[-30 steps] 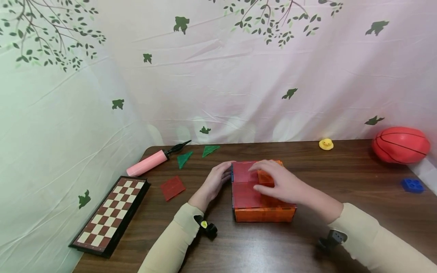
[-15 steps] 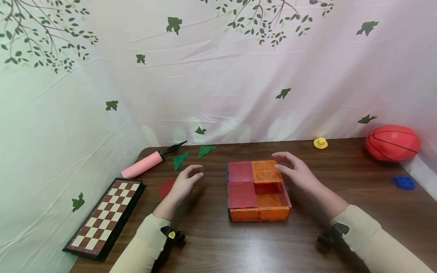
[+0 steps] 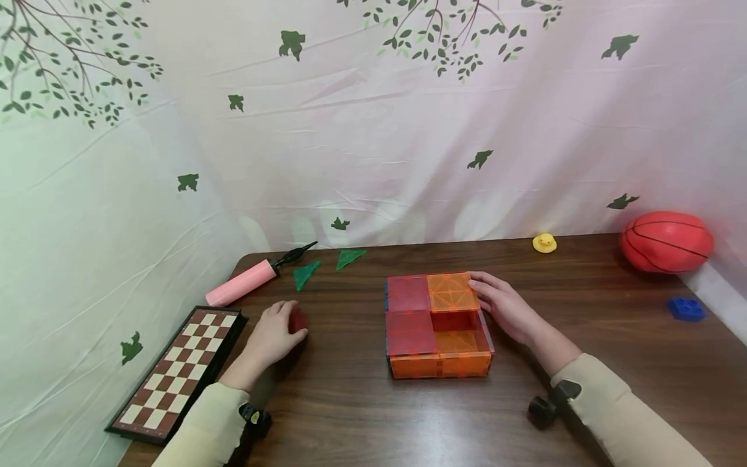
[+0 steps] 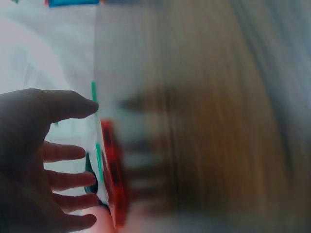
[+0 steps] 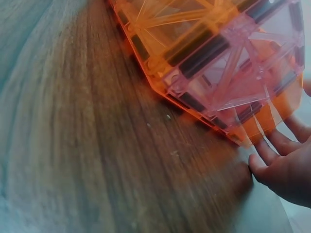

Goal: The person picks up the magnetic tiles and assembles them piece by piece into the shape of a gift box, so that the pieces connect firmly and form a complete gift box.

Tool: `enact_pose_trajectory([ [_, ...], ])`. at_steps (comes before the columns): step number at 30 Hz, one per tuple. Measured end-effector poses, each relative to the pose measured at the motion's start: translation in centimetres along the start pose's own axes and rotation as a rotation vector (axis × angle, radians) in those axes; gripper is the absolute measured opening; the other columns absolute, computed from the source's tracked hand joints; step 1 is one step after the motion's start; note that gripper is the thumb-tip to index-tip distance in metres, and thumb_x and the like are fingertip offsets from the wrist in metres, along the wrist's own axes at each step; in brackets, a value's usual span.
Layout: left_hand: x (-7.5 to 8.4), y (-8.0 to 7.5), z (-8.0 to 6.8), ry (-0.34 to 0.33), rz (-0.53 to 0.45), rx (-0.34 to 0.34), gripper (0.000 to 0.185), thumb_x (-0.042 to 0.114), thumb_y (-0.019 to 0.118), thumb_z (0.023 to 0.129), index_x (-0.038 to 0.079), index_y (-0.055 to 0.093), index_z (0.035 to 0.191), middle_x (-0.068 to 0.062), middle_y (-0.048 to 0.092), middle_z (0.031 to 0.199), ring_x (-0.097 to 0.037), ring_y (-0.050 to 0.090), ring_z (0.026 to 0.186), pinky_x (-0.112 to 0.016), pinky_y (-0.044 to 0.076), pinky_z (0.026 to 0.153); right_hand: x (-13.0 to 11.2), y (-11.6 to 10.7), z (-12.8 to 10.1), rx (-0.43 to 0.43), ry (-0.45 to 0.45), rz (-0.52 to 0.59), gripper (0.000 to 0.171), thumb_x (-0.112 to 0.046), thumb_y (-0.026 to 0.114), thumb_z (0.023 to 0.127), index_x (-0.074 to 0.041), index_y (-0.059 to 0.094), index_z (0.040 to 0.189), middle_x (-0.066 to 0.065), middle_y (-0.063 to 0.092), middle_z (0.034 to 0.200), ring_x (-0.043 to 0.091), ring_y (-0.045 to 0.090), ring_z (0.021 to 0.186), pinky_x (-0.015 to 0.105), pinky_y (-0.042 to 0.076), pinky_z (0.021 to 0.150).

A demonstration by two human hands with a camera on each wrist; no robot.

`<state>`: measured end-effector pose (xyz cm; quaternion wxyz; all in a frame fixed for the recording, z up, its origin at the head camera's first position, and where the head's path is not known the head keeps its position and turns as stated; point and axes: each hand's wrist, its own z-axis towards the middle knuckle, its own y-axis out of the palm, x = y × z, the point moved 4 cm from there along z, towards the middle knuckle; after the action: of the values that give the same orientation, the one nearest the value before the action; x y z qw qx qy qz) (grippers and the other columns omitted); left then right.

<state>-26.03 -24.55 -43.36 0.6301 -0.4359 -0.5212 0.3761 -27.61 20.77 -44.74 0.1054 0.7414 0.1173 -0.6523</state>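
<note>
The box of magnetic tiles (image 3: 434, 327) stands in the middle of the worktop (image 3: 362, 415), a little toward the near edge. Its walls are orange, and the top is covered with red tiles on the left and an orange tile at the far right; one square in the top is open. My right hand (image 3: 506, 306) rests against the right wall of the box, near its far right corner, with fingers (image 5: 272, 148) straight and relaxed, so this grip is released and only touches the tiles.

My left hand (image 3: 274, 334) lies well apart from the box, toward the left edge of the worktop, on a flat red tile (image 3: 297, 320). The fingers cover most of the tile; in the left wrist view they (image 4: 63, 153) look spread and quite straight, but the picture is blurred, so I cannot tell if they hold the tile or only press on it.

Just beside this hand is a chessboard (image 3: 175, 373) at the near left corner. Toward the far left corner lie a pink pump (image 3: 242, 283) and two green triangles (image 3: 305, 275). Near the far edge sits a small yellow duck (image 3: 544, 242). At the right edge are a red basketball (image 3: 667, 241) and a blue block (image 3: 686, 308).
</note>
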Motion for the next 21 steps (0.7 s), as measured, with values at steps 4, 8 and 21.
enact_pose_trajectory([
  [4,-1.6,0.1,-0.4,-0.034,0.003,-0.025,0.060,0.022,0.074,0.091,-0.008,0.052,0.139,-0.034,0.050,0.137,-0.055,0.047,0.125,-0.064,0.044,0.098,0.2,0.2,0.4,0.004,0.017,0.009,0.071,-0.048,0.050,0.106,-0.003,0.029,0.157,0.021,0.038,0.154,0.024,0.050,0.126,0.024,0.048,0.098],
  [8,-2.2,0.2,-0.3,-0.027,0.002,-0.038,0.059,0.023,0.074,0.092,-0.007,0.054,0.138,-0.034,0.051,0.135,-0.054,0.048,0.123,-0.063,0.044,0.098,0.4,0.4,0.7,0.012,0.029,0.023,0.070,-0.049,0.051,0.105,-0.002,0.032,0.154,0.021,0.044,0.147,0.022,0.054,0.119,0.027,0.050,0.096],
  [21,-1.2,-0.3,0.6,0.030,-0.008,0.080,0.054,0.034,0.077,0.087,0.001,0.065,0.128,-0.022,0.061,0.117,-0.038,0.056,0.104,-0.053,0.053,0.081,0.5,0.6,1.1,0.032,0.024,0.037,0.062,-0.048,0.052,0.105,-0.004,0.038,0.147,0.016,0.050,0.138,0.021,0.056,0.113,0.028,0.051,0.094],
])
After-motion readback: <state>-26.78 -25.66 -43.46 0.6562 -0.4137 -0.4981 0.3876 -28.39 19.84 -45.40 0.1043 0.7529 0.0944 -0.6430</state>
